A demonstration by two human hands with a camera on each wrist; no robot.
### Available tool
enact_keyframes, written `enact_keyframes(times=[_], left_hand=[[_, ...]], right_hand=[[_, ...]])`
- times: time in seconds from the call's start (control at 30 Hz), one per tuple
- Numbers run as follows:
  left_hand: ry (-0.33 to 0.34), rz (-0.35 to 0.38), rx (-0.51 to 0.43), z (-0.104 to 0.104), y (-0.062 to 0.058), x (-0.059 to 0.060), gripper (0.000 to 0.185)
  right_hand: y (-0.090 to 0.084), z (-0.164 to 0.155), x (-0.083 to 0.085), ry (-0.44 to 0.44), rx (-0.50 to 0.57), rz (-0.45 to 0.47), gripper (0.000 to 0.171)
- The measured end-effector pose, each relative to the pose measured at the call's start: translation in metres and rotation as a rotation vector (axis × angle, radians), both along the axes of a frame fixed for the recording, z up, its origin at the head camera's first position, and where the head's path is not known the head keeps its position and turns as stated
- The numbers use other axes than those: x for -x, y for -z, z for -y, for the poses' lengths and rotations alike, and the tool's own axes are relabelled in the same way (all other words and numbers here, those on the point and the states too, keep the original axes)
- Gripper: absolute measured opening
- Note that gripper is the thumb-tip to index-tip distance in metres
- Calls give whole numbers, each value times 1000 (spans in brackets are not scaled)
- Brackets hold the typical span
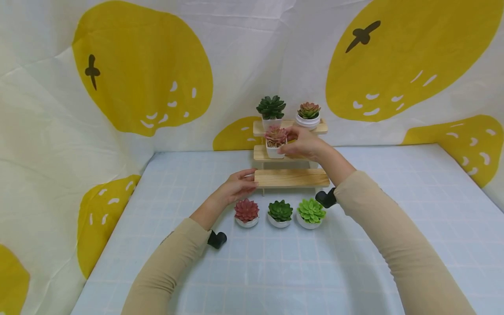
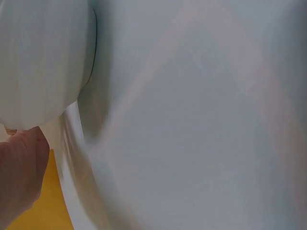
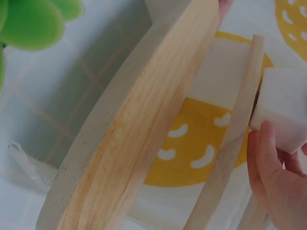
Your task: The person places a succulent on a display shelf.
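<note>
My right hand (image 1: 303, 143) pinches the white square pot of a pink potted succulent (image 1: 276, 136) at the middle tier of a wooden three-tier stand (image 1: 291, 178). In the right wrist view, the fingertips lie against the white pot (image 3: 280, 110), close to a shelf edge. My left hand (image 1: 238, 186) holds the left end of the stand's lowest board, thumb at the front and fingers behind. On the top tier stand a dark green succulent (image 1: 271, 108) in a white pot and a red-green succulent (image 1: 309, 114) in a round white pot.
In front of the stand, a red succulent (image 1: 246, 211), a green succulent (image 1: 280, 211) and a light green succulent (image 1: 311, 212) form a row on the pale blue checked tabletop (image 1: 252, 271). A white cloth with yellow fruit prints (image 1: 145, 65) hangs behind and at the sides.
</note>
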State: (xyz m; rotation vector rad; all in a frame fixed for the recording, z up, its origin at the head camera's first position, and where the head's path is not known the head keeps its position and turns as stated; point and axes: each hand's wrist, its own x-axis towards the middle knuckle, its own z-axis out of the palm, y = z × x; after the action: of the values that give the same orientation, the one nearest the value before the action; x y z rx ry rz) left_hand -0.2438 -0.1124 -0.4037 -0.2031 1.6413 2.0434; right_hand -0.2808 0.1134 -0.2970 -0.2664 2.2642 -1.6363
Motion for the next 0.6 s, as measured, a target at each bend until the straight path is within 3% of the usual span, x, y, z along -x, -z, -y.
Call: enact_keyframes(times=[0.6], left_hand=[[-5, 13, 21, -1, 0, 2, 58]], right_hand=[[1, 1, -1, 6, 23, 44, 61]])
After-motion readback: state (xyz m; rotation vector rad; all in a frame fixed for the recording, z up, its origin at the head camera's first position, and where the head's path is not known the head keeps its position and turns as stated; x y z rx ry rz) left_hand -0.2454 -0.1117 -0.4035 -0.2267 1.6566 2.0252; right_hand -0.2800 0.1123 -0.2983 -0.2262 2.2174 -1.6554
